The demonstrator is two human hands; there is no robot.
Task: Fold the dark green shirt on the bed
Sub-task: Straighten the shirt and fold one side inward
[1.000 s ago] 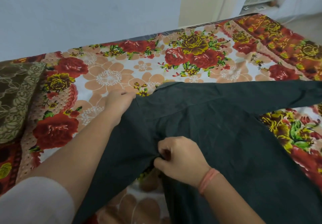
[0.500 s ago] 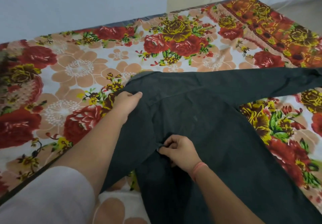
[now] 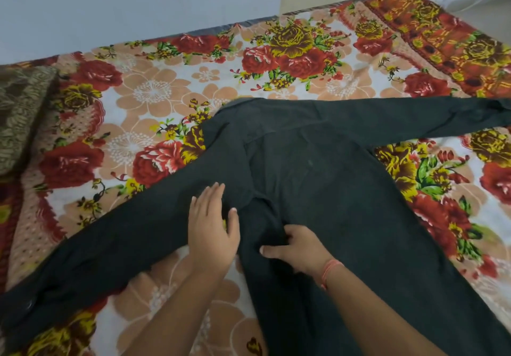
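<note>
nearest the camera, two bare forearms reach forward over the bed (image 3: 154,101) and meet at the shirt's near-left armpit. the right hand (image 3: 297,247), with a thin orange band (image 3: 330,268) at the wrist, is curled with thumb and fingers closed on a bunch of dark cloth where the body meets the left sleeve. the left hand (image 3: 211,228) lies just beside it, palm down, fingers spread and flat on the sleeve's root, pressing rather than gripping. the dark green shirt (image 3: 318,189) lies flat in the middle of the bed with its long axis running from the near edge, where the hem passes out of frame, away toward the collar (image 3: 235,106), which points to the far side by the wall. one sleeve (image 3: 96,245) stretches out toward the near-left corner, the other (image 3: 414,115) toward the right edge, so the garment is spread wide and no fold has been made yet, as far as i can judge. both hands sit on the left side of the body, so the left sleeve is the piece in reach and probably the first to be brought across. a brown patterned pillow (image 3: 19,112) rests at the left edge, well apart from the shirt.
</note>
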